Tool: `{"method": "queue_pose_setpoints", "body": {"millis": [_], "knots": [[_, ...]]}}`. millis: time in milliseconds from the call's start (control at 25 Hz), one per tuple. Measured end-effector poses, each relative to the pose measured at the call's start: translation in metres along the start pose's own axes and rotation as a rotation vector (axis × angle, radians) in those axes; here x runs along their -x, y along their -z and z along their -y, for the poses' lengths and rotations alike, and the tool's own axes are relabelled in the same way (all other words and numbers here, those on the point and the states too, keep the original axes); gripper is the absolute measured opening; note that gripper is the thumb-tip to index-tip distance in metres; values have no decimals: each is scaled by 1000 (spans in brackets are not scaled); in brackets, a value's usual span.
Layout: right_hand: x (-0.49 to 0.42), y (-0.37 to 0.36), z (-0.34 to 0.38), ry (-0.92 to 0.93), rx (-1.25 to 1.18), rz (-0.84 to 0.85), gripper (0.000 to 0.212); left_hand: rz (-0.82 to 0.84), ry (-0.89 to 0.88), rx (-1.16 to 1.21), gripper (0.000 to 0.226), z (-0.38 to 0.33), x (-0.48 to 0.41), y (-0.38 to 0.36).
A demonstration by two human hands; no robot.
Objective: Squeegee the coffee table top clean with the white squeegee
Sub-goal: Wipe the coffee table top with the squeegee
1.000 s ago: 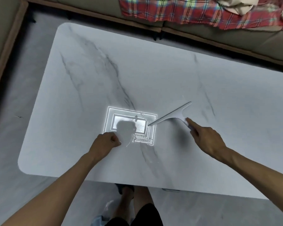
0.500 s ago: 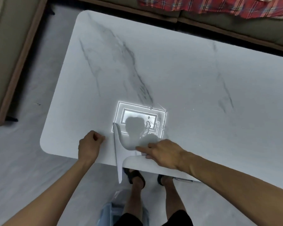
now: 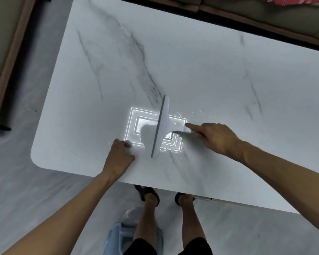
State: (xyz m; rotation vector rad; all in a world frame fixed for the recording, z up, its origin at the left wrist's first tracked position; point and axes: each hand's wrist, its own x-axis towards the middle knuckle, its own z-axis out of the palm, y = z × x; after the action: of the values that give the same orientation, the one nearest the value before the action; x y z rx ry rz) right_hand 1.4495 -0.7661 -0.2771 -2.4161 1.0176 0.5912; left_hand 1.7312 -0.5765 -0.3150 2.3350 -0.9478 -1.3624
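The white squeegee (image 3: 161,126) rests blade-down on the white marble coffee table top (image 3: 191,70), its long blade running near to far over a bright reflection of a ceiling light. My right hand (image 3: 215,138) grips its handle from the right, index finger stretched along it. Left of the blade, my left hand (image 3: 119,157) is curled into a loose fist, knuckles pressed on the table near the front edge. Small wet streaks glint just right of the blade.
A sofa (image 3: 265,17) with a red plaid blanket (image 3: 284,0) runs along the far side. Another sofa's wooden base (image 3: 9,61) lies to the left. My feet in sandals (image 3: 149,195) stand at the front edge, with a pale blue plastic container (image 3: 118,238) on the floor.
The squeegee has moved from the table's front edge, where its blade hung over, back onto the top farther from me. My left hand stays resting on the table.
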Motion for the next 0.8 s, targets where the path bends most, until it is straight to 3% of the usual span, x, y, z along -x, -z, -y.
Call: {"method": "queue_pose_setpoints", "body": {"millis": [240,440,640,800], "knots": [[80,-7,-92,-257,-74,-35,41,160,-5,-175,23,-37,-10,-41],[122,-4,-123,-381,-14,-76,45,77,61,-266,15,-47,-14,-47],[110,8,-75,-197,-46,-135,45,-224,69,-90,11,-41,-4,-34],[54,-17,23,96,-164,-12,45,-426,212,15,11,2,14,-1]]}}
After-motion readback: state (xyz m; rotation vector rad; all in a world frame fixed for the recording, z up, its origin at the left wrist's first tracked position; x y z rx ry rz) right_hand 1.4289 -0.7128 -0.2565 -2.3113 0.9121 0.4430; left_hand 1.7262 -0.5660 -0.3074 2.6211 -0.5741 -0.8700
